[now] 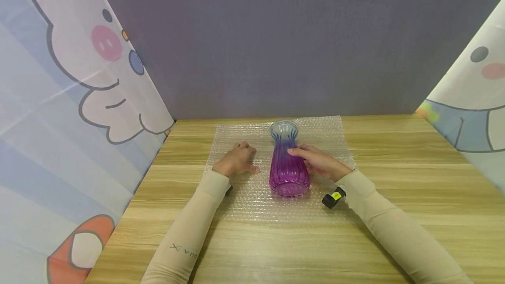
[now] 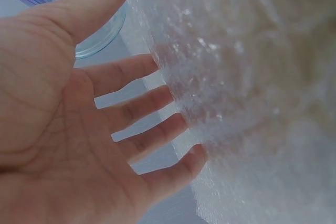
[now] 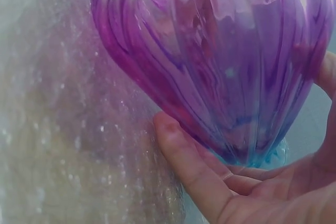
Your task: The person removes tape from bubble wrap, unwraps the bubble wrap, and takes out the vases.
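Observation:
A ribbed glass vase (image 1: 289,165), fading from purple at its base to pale blue at its flared mouth, lies on its side over a sheet of bubble wrap (image 1: 252,196). Its mouth points away from me. My right hand (image 1: 321,161) grips the vase from the right, thumb on top and fingers round its side, as the right wrist view also shows with the purple body (image 3: 220,51). To the left of the vase, my left hand (image 1: 238,160) rests on the bubble wrap with fingers spread and slightly bent, holding nothing. In the left wrist view its fingertips touch the wrap (image 2: 252,103).
A wood-grain table (image 1: 276,249) lies under the sheet. Behind it rises a plain grey wall (image 1: 276,47). Cartoon-printed cloths hang at the left (image 1: 39,135) and right (image 1: 481,113) sides.

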Tool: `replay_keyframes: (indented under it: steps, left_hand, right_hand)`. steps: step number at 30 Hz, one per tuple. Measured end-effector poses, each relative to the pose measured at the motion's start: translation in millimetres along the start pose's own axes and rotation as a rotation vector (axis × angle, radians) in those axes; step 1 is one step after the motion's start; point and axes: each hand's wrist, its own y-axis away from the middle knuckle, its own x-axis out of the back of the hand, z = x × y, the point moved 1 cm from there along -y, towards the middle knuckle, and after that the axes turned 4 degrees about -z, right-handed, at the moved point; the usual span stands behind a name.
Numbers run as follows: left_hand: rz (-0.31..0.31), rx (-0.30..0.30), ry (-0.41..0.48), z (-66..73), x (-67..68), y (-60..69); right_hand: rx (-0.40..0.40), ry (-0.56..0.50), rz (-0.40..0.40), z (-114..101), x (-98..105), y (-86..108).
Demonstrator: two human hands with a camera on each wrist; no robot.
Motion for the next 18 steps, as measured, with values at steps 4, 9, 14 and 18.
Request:
replay_keyframes:
  steps: [4, 9, 14, 18]
  left_hand:
    - [0.003, -0.002, -0.003, 1.0, 0.7, 1.2]
    - [0.0, 0.002, -0.004, 1.2, 0.7, 1.8]
    - [-0.006, 0.004, -0.005, 1.1, 1.2, 1.5]
    - [-0.011, 0.011, 0.001, 0.8, 1.5, 1.1]
  right_hand:
    - [-0.004, 0.002, 0.0, 2.0, 1.2, -1.5]
    - [-0.004, 0.006, 0.002, 2.9, 1.7, -2.1]
    - [-0.001, 0.003, 0.008, 2.5, 1.8, -2.2]
    - [-0.001, -0.002, 0.013, 2.0, 1.8, -2.4]
